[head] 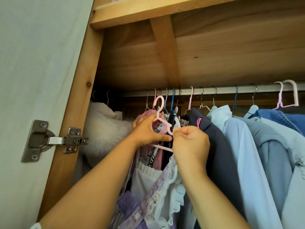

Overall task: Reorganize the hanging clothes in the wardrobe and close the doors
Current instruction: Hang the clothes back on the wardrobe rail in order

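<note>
A pink plastic hanger [159,107] is off the metal rail [214,90], its hook just below the rail. My left hand [148,129] grips its left shoulder. My right hand [191,142] is closed on its right end, just in front of a dark navy jacket [219,146]. A white and lilac flowered garment [156,192] hangs under my hands. Pale blue shirts [239,146] and a denim jacket [277,116] hang on the rail to the right. A white fluffy garment [105,126] fills the far left end.
The wardrobe's wooden side post [77,100] and the open white door [33,63] with its metal hinge [54,139] stand at the left. A wooden shelf [181,9] runs overhead. A large pink hanger hook [290,93] sits at the rail's right end.
</note>
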`<state>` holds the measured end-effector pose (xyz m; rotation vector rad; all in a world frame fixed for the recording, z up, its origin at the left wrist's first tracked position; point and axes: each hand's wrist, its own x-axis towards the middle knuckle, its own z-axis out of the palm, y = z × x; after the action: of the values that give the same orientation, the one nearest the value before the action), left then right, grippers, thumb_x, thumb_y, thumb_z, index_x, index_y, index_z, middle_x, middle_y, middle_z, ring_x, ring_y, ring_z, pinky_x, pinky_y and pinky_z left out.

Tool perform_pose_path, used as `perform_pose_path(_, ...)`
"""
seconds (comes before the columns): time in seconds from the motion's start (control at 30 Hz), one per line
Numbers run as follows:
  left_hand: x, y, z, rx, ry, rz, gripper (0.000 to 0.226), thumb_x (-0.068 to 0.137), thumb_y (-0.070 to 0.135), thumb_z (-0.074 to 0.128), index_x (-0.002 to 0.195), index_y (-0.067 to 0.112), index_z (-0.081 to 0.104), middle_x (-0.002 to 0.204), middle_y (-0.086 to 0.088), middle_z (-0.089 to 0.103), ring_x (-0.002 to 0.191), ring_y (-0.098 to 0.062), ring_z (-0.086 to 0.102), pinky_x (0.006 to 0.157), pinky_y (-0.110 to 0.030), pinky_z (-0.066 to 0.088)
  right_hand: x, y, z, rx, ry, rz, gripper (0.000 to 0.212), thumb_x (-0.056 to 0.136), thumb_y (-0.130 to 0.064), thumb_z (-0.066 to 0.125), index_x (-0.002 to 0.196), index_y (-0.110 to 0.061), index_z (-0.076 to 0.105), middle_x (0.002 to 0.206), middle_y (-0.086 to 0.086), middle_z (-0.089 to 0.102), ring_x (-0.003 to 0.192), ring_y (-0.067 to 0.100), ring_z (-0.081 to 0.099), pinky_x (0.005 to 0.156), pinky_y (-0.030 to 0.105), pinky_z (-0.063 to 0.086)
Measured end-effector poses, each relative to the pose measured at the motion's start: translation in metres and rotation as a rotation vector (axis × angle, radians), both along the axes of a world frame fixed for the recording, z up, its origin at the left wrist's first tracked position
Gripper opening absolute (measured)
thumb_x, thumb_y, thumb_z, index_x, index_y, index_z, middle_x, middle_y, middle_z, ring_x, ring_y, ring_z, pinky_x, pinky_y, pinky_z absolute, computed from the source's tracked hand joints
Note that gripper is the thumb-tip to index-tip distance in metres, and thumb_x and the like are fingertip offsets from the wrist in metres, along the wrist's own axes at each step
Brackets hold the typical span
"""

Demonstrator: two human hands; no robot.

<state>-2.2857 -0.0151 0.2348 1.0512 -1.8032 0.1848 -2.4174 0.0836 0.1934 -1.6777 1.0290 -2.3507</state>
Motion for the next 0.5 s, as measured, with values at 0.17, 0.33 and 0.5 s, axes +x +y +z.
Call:
perform_pose_path(0.17, 0.009, 0.000, -0.006, -0.063, 0.049, 0.010, 0.099, 0.056, 0.068, 0.066, 0.140, 0.038, 0.022, 0.147, 0.009, 0.032, 0.138, -0.020, 0.024, 0.112, -0.054, 0.016, 0.013, -0.005, -0.006, -0.002, 0.029, 0.053, 0.016, 0.087, -0.012, 0.060, 0.073, -0.007, 0.066, 0.063, 0.003, 0.059, 0.055, 0.010, 0.050, 0.049, 0.014, 0.040)
perform_pose_path(0.33, 0.020, -0.002, -0.004, -0.051, 0.108, -0.007, 0.082, 0.076, 0.045, 0.069, 0.142, 0.032, 0.023, 0.147, 0.007, 0.034, 0.133, -0.023, 0.034, 0.106, -0.054, 0.027, 0.019, -0.002, -0.006, 0.063, 0.011, 0.421, 0.013, 0.083, -0.003, 0.064, 0.075, -0.012, 0.067, 0.063, 0.003, 0.061, 0.059, 0.012, 0.053, 0.057, 0.025, 0.046)
perform_pose_path(0.5, 0.013, 0.001, -0.002, 0.031, 0.138, -0.078, 0.096, 0.052, 0.067, 0.055, 0.138, 0.042, 0.021, 0.142, 0.004, 0.040, 0.126, -0.026, 0.042, 0.104, -0.048, 0.035, 0.025, -0.001, -0.004, 0.087, -0.139, 0.816, 0.009, 0.090, -0.007, 0.056, 0.082, -0.002, 0.058, 0.051, -0.002, 0.056, 0.061, 0.016, 0.056, 0.069, 0.033, 0.050)
